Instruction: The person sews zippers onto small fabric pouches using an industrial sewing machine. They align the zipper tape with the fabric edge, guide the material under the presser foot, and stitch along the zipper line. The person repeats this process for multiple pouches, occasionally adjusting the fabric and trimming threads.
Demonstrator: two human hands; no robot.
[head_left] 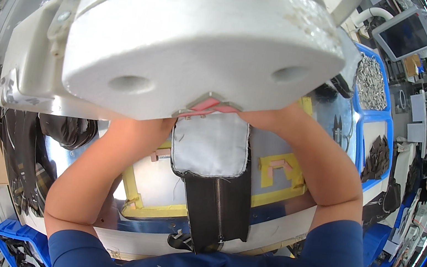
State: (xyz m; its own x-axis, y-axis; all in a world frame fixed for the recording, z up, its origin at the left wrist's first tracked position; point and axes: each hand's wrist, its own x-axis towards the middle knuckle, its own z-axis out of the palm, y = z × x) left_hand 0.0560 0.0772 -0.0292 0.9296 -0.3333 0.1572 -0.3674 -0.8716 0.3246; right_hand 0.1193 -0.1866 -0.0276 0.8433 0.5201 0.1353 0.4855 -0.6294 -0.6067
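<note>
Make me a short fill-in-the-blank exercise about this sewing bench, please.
1. The grey panel lies under a big ____ machine head.
2. The zipper runs down the ____ part of the piece.
3. The tape on the table is ____.
4. The bin at the person's right is ____.

Missing words: white; black; yellow; blue

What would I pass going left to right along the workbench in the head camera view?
Dark leather pieces → left forearm → grey-and-black zipped pouch → yellow taped frame → right forearm → blue bin of dark cut pieces.
</note>
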